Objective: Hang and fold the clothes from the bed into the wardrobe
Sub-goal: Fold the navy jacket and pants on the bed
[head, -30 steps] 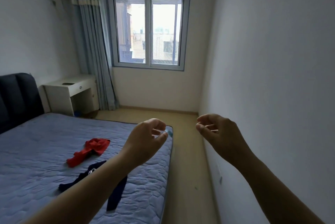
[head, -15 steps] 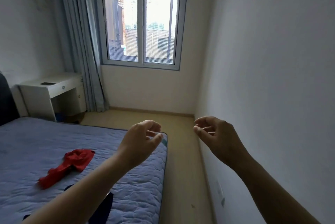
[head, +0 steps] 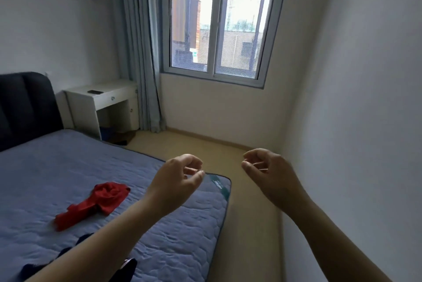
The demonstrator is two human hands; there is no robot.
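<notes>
1. Head view is showing the bed [head: 57, 167] filling the near left, with a dark navy garment [head: 34, 269] lying at its near edge. The left forearm is covering much of it, so its shape is hard to tell.
2. Just beyond it, a red garment [head: 96, 204] is lying crumpled on the mattress, apart from the navy one and well apart from both hands. Its tangled look suggests it is needing a shake-out before any folding.
3. Further right, the left hand [head: 175, 181] is hovering above the bed near its right corner. It is released, with fingers loosely curled and nothing in them.
4. The right hand [head: 267, 172] is hanging over the floor strip between the bed and the right wall, level with the left. It is also released, lightly curled and carrying nothing.
5. Nothing is being held, so the step in hand is probably reaching for a first garment. Doing it well is likely meaning turning left and lowering both hands to one piece only. Taking it at a hem or shoulder edge, not the bunched middle, should be letting it fall open.
6. The wardrobe is not showing in this view, so the carrying route cannot be judged.
</notes>
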